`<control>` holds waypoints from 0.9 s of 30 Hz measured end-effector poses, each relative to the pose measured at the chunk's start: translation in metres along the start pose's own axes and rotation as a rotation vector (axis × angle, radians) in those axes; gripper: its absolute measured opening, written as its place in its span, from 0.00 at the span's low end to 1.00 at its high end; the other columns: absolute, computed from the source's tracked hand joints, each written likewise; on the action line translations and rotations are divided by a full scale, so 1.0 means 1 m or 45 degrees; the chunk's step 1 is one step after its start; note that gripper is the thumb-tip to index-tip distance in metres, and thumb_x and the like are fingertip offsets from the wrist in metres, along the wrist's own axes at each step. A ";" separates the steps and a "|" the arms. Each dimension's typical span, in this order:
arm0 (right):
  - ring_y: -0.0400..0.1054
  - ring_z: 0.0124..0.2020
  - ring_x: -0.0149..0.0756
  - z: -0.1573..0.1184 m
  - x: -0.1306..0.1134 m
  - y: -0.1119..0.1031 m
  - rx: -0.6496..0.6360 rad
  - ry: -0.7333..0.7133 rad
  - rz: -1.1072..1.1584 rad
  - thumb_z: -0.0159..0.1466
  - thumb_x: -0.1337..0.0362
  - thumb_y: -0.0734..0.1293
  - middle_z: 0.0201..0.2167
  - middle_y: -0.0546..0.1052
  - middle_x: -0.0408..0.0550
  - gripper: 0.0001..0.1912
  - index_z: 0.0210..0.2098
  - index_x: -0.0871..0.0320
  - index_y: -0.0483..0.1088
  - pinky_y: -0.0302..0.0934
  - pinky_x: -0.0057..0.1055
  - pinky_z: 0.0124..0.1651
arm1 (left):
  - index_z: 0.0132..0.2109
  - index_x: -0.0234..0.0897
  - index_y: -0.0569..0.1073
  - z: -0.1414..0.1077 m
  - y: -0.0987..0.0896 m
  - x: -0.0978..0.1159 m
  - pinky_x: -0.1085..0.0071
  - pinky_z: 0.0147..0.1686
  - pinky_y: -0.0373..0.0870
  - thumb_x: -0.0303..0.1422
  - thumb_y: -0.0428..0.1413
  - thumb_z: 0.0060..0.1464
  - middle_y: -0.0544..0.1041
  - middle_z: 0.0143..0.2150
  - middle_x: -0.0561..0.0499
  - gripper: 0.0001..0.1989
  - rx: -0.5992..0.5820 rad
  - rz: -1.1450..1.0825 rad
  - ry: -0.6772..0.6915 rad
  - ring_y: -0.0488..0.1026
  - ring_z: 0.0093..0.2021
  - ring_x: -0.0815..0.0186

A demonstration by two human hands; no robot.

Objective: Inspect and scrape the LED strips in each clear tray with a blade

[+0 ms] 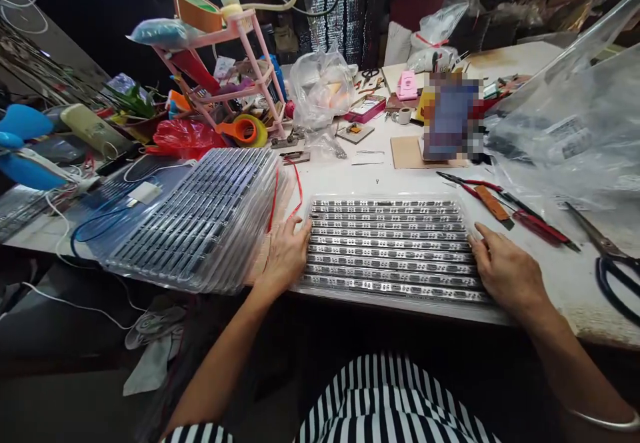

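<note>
A clear plastic tray (390, 253) with rows of shiny metal strips lies at the front edge of the white table. My left hand (287, 254) grips its left side, thumb against the rim. On the opposite side my right hand (507, 266) holds the right rim, with thumb and fingers along the edge. Left of my left hand rises a stack of similar clear trays (193, 219), the top one filled with dark strips. A red ribbon (300, 189) lies between the stack and the tray.
Right of the tray lie red-handled pliers (540, 225), an orange-handled blade (493, 204) and large scissors (613, 263). Clear plastic bags (570, 129) cover the right side. A pink shelf rack (260, 63) stands behind the stack. A blue fan (27, 146) is far left. Another person (417, 3) stands at the back.
</note>
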State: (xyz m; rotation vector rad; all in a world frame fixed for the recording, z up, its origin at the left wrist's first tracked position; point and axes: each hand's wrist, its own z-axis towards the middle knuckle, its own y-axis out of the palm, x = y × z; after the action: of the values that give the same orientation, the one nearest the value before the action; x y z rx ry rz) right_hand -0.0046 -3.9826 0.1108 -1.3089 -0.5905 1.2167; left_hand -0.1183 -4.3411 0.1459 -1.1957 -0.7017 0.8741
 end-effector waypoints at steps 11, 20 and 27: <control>0.71 0.48 0.55 -0.003 0.005 -0.003 0.005 0.004 0.191 0.67 0.52 0.52 0.49 0.75 0.61 0.28 0.56 0.62 0.68 0.64 0.51 0.49 | 0.34 0.32 0.74 0.075 -0.013 -0.006 0.59 0.47 0.61 0.21 0.48 0.55 0.72 0.40 0.41 0.10 -0.265 0.122 0.280 0.66 0.46 0.56; 0.71 0.45 0.55 -0.002 0.006 -0.001 0.035 -0.036 0.227 0.66 0.51 0.52 0.47 0.76 0.60 0.29 0.55 0.63 0.68 0.65 0.49 0.45 | 0.28 0.36 0.73 0.101 -0.012 -0.014 0.63 0.46 0.61 0.20 0.52 0.45 0.73 0.37 0.44 0.08 -0.420 -0.034 0.332 0.66 0.44 0.58; 0.71 0.40 0.45 -0.012 0.017 0.000 0.015 -0.051 0.385 0.65 0.50 0.55 0.41 0.76 0.55 0.27 0.52 0.61 0.70 0.65 0.41 0.45 | 0.55 0.31 0.68 0.036 -0.004 -0.012 0.61 0.47 0.64 0.29 0.45 0.59 0.73 0.45 0.41 0.19 -0.036 -0.345 -0.131 0.69 0.44 0.59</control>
State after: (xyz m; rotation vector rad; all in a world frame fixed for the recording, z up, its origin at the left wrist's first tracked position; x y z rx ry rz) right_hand 0.0117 -3.9716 0.1034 -1.4012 -0.4224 1.4933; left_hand -0.1533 -4.3343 0.1578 -1.0558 -0.9383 0.7037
